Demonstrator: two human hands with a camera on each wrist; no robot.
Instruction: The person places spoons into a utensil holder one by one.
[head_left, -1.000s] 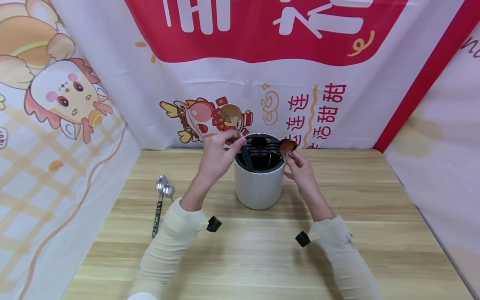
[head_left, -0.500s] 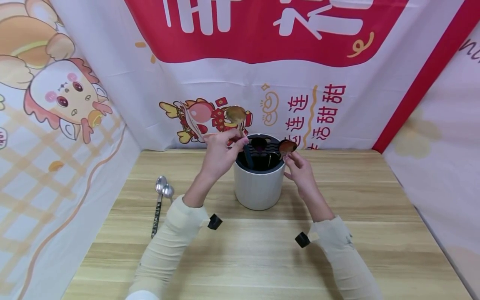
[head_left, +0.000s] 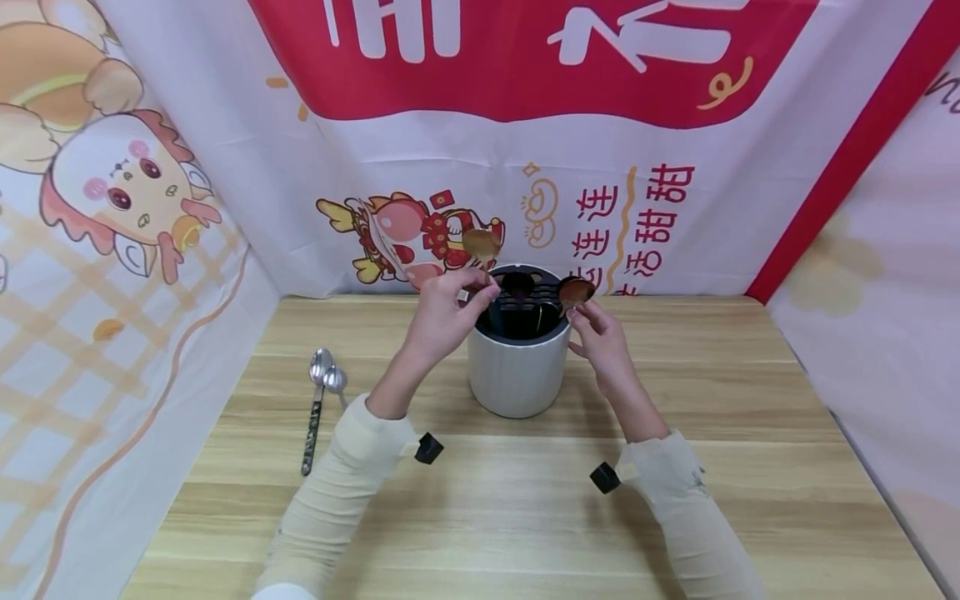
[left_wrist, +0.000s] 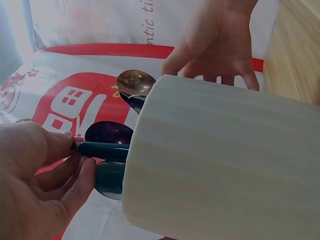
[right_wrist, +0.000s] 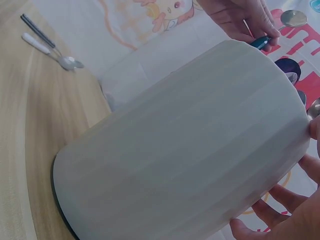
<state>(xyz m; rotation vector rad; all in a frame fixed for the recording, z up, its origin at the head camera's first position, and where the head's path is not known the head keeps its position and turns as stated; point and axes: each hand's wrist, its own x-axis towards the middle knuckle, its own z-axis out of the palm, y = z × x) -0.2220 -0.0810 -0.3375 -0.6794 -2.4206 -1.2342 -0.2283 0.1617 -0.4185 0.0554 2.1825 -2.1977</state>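
A spoon with a gold bowl [head_left: 481, 244] and a dark green handle [left_wrist: 104, 150] is pinched between the thumb and fingers of my left hand [head_left: 442, 312]. Its handle points down into the white ribbed utensil holder [head_left: 517, 379], at the left side of the mouth. My right hand [head_left: 603, 342] rests its fingertips against the holder's right wall near the rim, fingers spread, beside a copper-coloured spoon [head_left: 576, 292] leaning out. A dark purple spoon bowl [left_wrist: 108, 132] also sticks out of the holder. The handle's lower end is hidden inside.
On the wooden table [head_left: 517, 517], left of the holder, lie a spoon with a dark patterned handle [head_left: 312, 433] and a smaller silver spoon [head_left: 335, 380], partly behind the left forearm. A printed cloth [head_left: 420, 150] hangs close behind the holder.
My left hand has moved slightly right and down with the spoon, so its gold bowl sits lower and more of the handle is inside the holder. The right hand has stayed in place.
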